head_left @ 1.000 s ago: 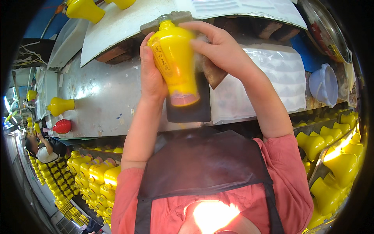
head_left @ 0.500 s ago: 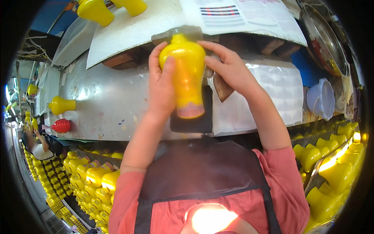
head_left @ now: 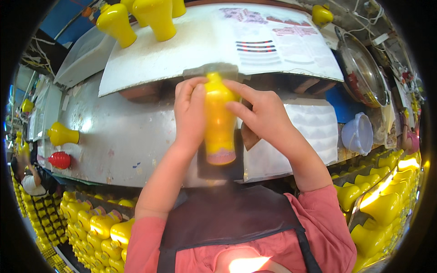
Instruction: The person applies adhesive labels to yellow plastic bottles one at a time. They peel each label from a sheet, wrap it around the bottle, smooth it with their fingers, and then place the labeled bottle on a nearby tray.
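Observation:
A glossy yellow vase [head_left: 220, 125] with a narrow neck and a pink patterned band at its base lies before me, neck pointing away. My left hand [head_left: 190, 107] wraps its left side, thumb along the top. My right hand [head_left: 264, 109] grips its upper right shoulder, with index finger and thumb on the surface. Below the vase shows a dark pad [head_left: 205, 166]; a grey block [head_left: 211, 70] stands by its neck. A flat brown wedge [head_left: 250, 137] juts out below my right hand; I cannot tell whether that hand holds it. The fingers beneath the vase are hidden.
A raised white board [head_left: 195, 50] bears printed sheets and several yellow vases [head_left: 154, 20]. Rightward are a pale sheet [head_left: 291, 136], a lilac bucket [head_left: 358, 134] and a metal basin [head_left: 359, 68]. A red bottle [head_left: 59, 159] stands left. Racked yellow vases [head_left: 109, 227] flank me.
The view has shifted, so the worktable sits lower and more of the board shows. Both hands stay on the vase; my right fingers have moved in closer over its shoulder.

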The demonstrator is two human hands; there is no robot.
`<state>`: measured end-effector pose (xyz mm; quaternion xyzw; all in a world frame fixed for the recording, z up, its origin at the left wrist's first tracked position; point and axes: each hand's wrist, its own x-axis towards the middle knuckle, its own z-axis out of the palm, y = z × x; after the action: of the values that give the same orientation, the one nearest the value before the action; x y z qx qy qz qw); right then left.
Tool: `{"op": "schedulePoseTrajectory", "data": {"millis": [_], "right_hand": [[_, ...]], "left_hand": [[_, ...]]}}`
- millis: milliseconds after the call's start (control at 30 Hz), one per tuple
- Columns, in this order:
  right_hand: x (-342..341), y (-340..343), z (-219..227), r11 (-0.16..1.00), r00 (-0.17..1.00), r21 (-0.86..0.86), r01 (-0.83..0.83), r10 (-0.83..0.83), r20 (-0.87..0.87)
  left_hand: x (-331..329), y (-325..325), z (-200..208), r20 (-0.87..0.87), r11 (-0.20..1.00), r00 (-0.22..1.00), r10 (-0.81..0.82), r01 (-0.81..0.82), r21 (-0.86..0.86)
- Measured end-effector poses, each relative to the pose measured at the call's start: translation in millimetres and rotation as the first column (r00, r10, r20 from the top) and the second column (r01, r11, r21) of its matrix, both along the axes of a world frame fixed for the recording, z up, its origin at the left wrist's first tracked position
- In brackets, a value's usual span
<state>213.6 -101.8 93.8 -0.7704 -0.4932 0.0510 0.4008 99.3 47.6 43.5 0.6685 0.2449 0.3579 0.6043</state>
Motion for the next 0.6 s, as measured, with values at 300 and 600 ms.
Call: {"op": "schedulePoseTrajectory", "data": {"millis": [300,600], "right_hand": [[113.4,4.4,-1.3,0.907,0.857,-0.127,0.403,-0.325,0.399],[95.1,-2.4,5.3,0.836,0.856,-0.405,0.370,-0.137,0.498]], "left_hand": [[-4.6,7.2,-2.4,0.094,0.963,0.996,-0.001,0.027,-0.269],[-16.2,-1.0,25.1,0.132,0.932,0.991,0.024,-0.070,0.355]]}}
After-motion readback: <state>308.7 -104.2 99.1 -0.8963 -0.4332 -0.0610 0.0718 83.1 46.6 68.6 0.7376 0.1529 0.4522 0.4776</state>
